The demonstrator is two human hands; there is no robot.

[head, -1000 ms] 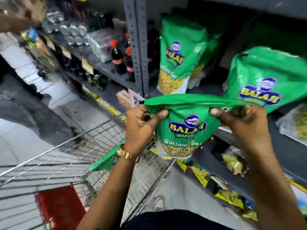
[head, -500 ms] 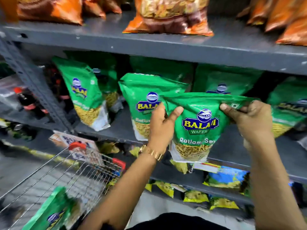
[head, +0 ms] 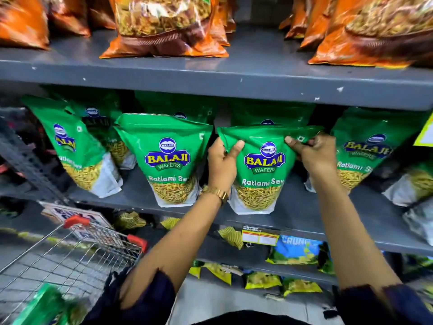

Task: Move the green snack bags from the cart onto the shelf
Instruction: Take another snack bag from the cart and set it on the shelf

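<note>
I hold a green snack bag [head: 260, 170] upright by its top corners, its base resting on the grey middle shelf [head: 304, 221]. My left hand [head: 222, 163] pinches the top left corner and my right hand [head: 314, 153] pinches the top right corner. Other green bags stand on the same shelf: one just to the left [head: 166, 158], one further left [head: 72, 146] and one to the right [head: 360, 148]. Another green bag [head: 44, 308] lies in the wire cart [head: 70, 252] at bottom left.
Orange snack bags [head: 164, 24] fill the shelf above, whose grey front edge [head: 210, 78] hangs just over the green bags. Yellow-green packets [head: 262, 280] and a blue bag [head: 297, 249] sit on lower shelves. A slotted upright post [head: 28, 165] stands at left.
The view has swung from the cart up to the shelf. Both hands carried the green bag up and forward, and its base now sits on the middle shelf between other bags.
</note>
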